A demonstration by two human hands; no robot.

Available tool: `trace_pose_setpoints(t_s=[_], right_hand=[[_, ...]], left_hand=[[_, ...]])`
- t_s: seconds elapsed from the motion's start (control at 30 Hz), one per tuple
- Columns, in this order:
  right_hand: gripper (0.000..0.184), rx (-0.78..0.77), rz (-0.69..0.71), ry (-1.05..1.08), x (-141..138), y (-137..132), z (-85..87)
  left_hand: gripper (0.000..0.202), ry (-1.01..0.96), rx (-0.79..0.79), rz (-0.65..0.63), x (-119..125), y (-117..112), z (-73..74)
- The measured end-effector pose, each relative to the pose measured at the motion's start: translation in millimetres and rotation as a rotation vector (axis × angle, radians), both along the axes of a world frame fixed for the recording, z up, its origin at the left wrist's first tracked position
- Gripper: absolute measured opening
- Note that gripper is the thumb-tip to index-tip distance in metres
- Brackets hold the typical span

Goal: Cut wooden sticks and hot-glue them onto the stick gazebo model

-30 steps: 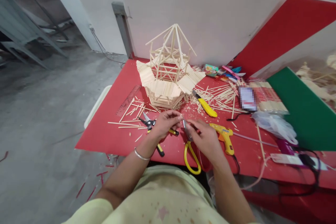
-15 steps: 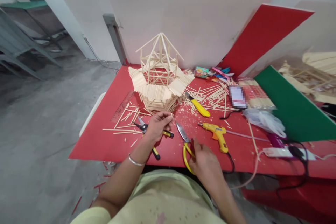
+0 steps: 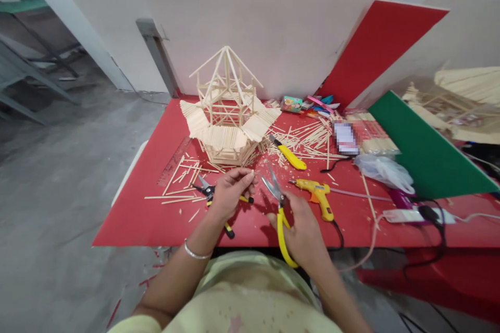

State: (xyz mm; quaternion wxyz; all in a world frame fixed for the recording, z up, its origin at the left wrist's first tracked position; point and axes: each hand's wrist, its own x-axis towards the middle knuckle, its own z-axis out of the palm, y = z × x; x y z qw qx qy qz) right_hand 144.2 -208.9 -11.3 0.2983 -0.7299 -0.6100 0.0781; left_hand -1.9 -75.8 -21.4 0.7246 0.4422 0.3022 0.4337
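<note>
My left hand (image 3: 233,190) is closed in a pinch above the red table, with a small pale piece of stick (image 3: 252,173) barely showing at the fingertips. My right hand (image 3: 302,229) grips yellow-handled scissors (image 3: 282,218), whose blades are spread apart and point towards the left fingertips. Partly hidden under my left hand lie pliers-like cutters (image 3: 228,230) with black and yellow handles. Beyond both hands stands a model building (image 3: 226,109) made of thin wooden sticks, with an open-framed peaked roof and slatted lower eaves.
Loose sticks (image 3: 308,140) and a yellow utility knife (image 3: 292,157) lie right of the model. A yellow glue gun (image 3: 318,195) rests near my right hand, its cord running off the edge. Farther right are a phone (image 3: 346,138), a plastic bag (image 3: 385,173) and a power strip (image 3: 402,215).
The scissors' blades have opened and the scissors have lifted and turned slightly towards my left hand. My left hand keeps its pinch. The whole view has shifted a little.
</note>
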Motion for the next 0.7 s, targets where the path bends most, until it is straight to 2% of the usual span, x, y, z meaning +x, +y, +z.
trace_pose_setpoints(t_s=[0.13, 0.4, 0.57, 0.7], right_hand=[[0.057, -0.107, 0.01, -0.03, -6, 8, -1.1], [0.054, -0.131, 0.013, -0.05, -9, 10, -4.5], [0.048, -0.151, 0.021, -0.022, -10, 7, -4.8], [0.046, -0.173, 0.027, 0.001, -14, 5, -5.6]], left_hand=[[0.018, 0.09, 0.084, -0.038, 1, -7, -0.4], [0.014, 0.281, 0.234, -0.043, 1, -14, 3.3], [0.012, 0.378, 0.391, -0.059, -2, -15, 8.3], [0.016, 0.528, 0.539, -0.047, -9, -14, 9.2]])
